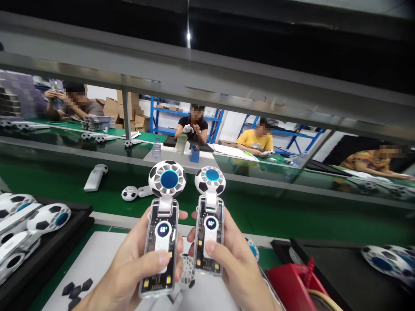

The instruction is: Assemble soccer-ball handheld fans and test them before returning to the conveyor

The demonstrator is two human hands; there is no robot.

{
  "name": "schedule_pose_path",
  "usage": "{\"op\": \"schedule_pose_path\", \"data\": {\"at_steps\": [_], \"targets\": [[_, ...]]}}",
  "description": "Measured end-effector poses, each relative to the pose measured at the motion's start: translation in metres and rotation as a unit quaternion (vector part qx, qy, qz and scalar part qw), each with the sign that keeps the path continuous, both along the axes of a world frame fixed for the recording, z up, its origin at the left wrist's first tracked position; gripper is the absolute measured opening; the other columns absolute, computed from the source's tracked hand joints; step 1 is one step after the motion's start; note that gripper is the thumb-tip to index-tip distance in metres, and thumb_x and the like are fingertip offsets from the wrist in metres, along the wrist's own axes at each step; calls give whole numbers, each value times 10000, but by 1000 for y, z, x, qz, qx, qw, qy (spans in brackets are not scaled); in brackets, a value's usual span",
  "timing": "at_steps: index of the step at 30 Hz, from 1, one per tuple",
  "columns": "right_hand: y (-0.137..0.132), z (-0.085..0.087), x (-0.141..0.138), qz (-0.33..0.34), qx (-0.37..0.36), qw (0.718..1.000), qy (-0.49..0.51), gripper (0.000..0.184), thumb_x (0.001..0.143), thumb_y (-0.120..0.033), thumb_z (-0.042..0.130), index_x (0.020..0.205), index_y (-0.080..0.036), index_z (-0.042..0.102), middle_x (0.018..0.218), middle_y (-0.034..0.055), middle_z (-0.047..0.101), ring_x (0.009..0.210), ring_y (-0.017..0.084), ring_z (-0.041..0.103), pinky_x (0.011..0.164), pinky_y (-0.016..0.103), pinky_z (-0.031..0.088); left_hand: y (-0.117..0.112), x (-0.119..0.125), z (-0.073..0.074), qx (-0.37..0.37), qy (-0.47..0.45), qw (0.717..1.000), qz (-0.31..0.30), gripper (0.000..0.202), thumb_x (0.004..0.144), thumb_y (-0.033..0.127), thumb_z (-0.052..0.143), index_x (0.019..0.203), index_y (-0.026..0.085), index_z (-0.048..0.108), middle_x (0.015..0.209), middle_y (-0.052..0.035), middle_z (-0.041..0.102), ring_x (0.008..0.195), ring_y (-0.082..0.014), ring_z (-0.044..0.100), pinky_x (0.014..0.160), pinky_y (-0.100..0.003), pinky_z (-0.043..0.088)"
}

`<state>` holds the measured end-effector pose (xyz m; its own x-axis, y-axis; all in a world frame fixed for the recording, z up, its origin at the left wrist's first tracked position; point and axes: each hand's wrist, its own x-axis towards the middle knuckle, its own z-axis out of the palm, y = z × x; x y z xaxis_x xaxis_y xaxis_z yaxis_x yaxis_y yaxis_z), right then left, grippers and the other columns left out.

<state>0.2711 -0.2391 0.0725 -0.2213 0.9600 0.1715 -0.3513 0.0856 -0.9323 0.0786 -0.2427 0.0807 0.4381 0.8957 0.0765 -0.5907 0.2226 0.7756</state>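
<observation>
My left hand (129, 263) is wrapped around a handheld fan (169, 179) with a round football-patterned head and a clear handle showing its circuit board. Its thumb rests on the white strip below a small round display reading 60. A matching handheld fan (210, 179) is gripped in my right hand (240, 259), the thumb likewise on the strip, and its display also shows 60. Both fans stand upright side by side, apart, blue discs facing me. Behind and below them, part of another football-patterned head (187, 272) shows over the white work sheet (97, 246).
Black trays hold more football fans (48, 218) at left and more (382, 261) at right. A red bin (292, 285) stands at lower right. Black pentagon pieces (78, 291) lie on the sheet. Beyond runs a green conveyor (259, 211) carrying fans; several co-workers sit across it.
</observation>
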Motion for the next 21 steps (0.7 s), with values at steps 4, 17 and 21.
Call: {"op": "schedule_pose_path", "data": {"at_steps": [4, 17, 21], "targets": [[1, -1, 1, -2, 16, 1000, 3, 596, 878, -369, 704, 1388, -262, 415, 1034, 72, 667, 871, 211, 642, 731, 332, 527, -3, 1, 4, -8, -4, 1000, 1, 575, 749, 316, 808, 1262, 280, 550, 868, 9, 645, 654, -145, 646, 604, -239, 470], [-6, 9, -10, -137, 99, 985, 22, 355, 939, -546, 575, 985, -195, 559, 672, -1, 611, 533, 113, 560, 502, 227, 413, 16, -9, -9, -68, 101, 992, 21, 468, 718, 580, 741, 931, 165, 707, 717, -149, 746, 578, -301, 702, 558, -374, 557], [-11, 14, -8, -266, 176, 947, 39, 329, 878, -468, 689, 1064, -244, 536, 924, 34, 678, 727, 164, 657, 618, 280, 494, 7, -8, -3, -93, 82, 986, 114, 434, 673, 532, 765, 938, 191, 716, 728, -111, 739, 621, -304, 695, 559, -386, 577]]}}
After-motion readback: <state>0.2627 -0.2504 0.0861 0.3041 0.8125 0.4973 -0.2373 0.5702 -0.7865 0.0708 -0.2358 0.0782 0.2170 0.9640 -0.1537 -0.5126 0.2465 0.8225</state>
